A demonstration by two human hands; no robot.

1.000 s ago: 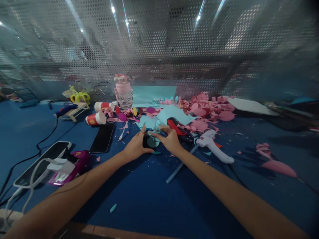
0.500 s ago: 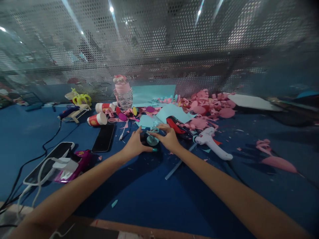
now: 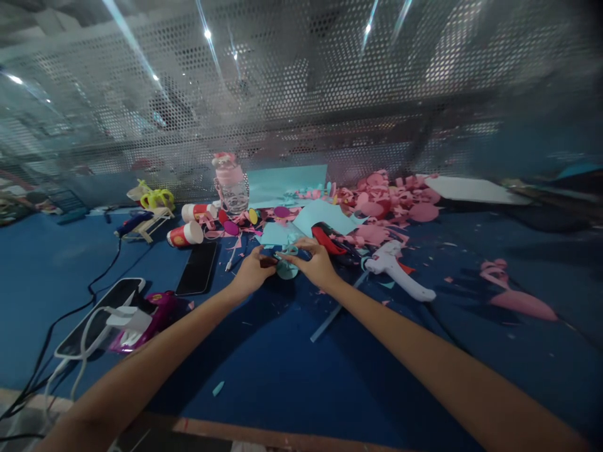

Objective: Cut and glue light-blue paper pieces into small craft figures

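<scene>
In the middle of the table, a small light-blue craft piece (image 3: 287, 270) with a round base and curled parts on top stands between my hands. My right hand (image 3: 316, 263) pinches its upper part between thumb and fingers. At its left side is my left hand (image 3: 252, 273), thumb and fingertips drawn together; a dark patch shows by them, and what they grip is hard to make out. Just behind the hands lie light-blue sheets (image 3: 325, 216). Right of my right hand are a black-and-red item (image 3: 330, 240) and a white glue gun (image 3: 400, 273).
Pink paper scraps (image 3: 377, 201) heap at the back. To the left are a black phone (image 3: 196, 269), paper cups (image 3: 186, 235), a clear bottle (image 3: 233, 191), and a white-edged device (image 3: 101, 317) with cables. A translucent glue stick (image 3: 330, 321) and a pink piece (image 3: 522, 302) lie rightward.
My left thumb, stretched out below the craft piece before, has drawn up to the fingers. My right hand keeps its pinch. The view has shifted slightly.
</scene>
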